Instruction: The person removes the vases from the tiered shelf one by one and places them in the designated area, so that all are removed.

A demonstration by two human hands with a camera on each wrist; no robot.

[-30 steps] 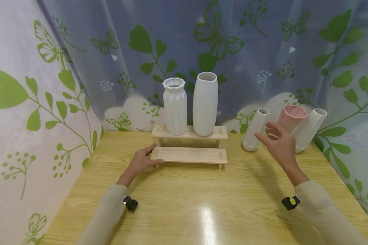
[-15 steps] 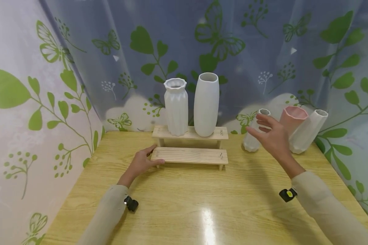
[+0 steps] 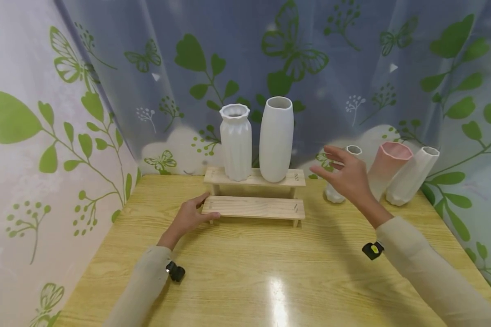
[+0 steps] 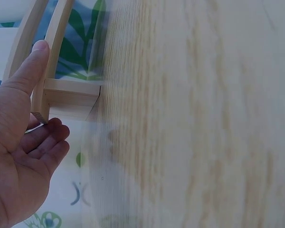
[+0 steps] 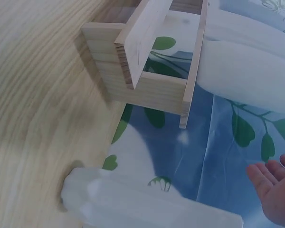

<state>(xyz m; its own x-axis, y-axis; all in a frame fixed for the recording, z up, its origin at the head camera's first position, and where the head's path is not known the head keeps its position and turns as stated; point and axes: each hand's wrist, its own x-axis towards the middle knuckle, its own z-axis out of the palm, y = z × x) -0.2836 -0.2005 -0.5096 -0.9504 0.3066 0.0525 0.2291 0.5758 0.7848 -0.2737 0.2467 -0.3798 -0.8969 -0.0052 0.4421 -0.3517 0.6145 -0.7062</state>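
Note:
A two-step wooden display stand (image 3: 253, 207) stands at the back of the table. My left hand (image 3: 187, 219) grips the left end of its lower step, thumb over the board's front and the other fingers round the end; the left wrist view shows the thumb (image 4: 34, 66) on the wood. On the upper step stand a pleated white vase (image 3: 236, 147) with a scalloped rim and a smooth, taller white vase (image 3: 276, 141). My right hand (image 3: 348, 179) hovers with nothing in it, fingers extended and thumb apart, partly hiding a slim white faceted vase (image 3: 334, 194).
Right of that slim vase stand a pink-to-white vase (image 3: 388, 163) and another white vase (image 3: 413, 177), which leans. A patterned curtain (image 3: 155, 113) hangs behind the wooden table (image 3: 237, 272) and along both sides.
My right hand has moved left, from before the pink vase to before the slim white one, uncovering the pink vase. The left hand stays on the stand.

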